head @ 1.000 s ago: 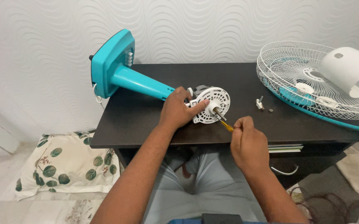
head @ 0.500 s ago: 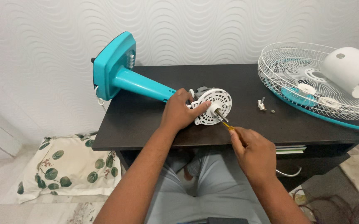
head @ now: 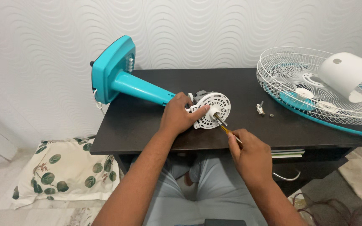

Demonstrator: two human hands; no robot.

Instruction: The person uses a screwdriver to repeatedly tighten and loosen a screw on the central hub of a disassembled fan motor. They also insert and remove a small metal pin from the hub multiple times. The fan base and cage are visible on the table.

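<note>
The left hand (head: 177, 117) grips the white motor housing (head: 211, 110) at the end of the teal fan stand (head: 122, 79), which lies on its side on the dark bench (head: 147, 129); its fingers curl around the housing's left edge. The right hand (head: 250, 155) has its fingers pinched on a screwdriver (head: 223, 127), tip at the housing's front near the shaft. Small screws (head: 262, 111) lie just right of it, beside the white grille (head: 298, 71) and teal blade.
</note>
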